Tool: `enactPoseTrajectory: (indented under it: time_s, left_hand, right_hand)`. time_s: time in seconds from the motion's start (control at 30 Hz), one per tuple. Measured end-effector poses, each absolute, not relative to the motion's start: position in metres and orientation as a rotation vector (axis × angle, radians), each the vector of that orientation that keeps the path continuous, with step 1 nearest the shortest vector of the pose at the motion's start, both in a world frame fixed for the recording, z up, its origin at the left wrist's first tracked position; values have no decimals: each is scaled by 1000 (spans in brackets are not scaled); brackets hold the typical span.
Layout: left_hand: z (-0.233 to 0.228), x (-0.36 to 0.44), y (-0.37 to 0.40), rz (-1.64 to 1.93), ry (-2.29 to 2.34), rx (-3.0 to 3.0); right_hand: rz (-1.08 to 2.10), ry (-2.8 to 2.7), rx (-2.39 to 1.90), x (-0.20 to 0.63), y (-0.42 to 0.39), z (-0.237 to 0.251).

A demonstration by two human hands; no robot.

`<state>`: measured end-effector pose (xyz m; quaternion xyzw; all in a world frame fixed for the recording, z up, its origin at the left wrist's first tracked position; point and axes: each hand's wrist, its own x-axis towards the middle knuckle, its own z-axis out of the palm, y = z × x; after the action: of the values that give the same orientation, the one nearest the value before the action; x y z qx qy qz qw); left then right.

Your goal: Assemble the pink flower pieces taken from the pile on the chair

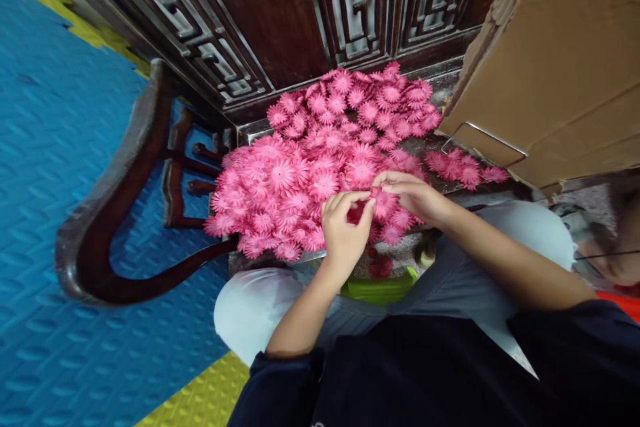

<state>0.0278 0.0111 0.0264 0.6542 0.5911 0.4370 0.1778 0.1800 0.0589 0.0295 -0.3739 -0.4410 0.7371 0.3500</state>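
Head view: one pink flower [383, 203] pinched between left hand [343, 230] and right hand [415, 197], fingertips closed together on it. Large flower pile [320, 160] seen just beyond hands; share already worked cannot be told.

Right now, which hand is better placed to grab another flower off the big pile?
Left, probably. The left hand sits at the edge of the big pile, with loose pink flowers just beside it. The right hand is pinching a flower and lies farther from the pile's bulk.
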Motion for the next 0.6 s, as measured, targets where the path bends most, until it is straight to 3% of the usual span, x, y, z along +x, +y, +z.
enactPoseTrajectory:
  time_s: [0.6]
  left_hand:
    - [26, 25, 17, 1535, 1560, 1265]
  right_hand:
    - [1863, -1472, -1020, 176, 59, 22]
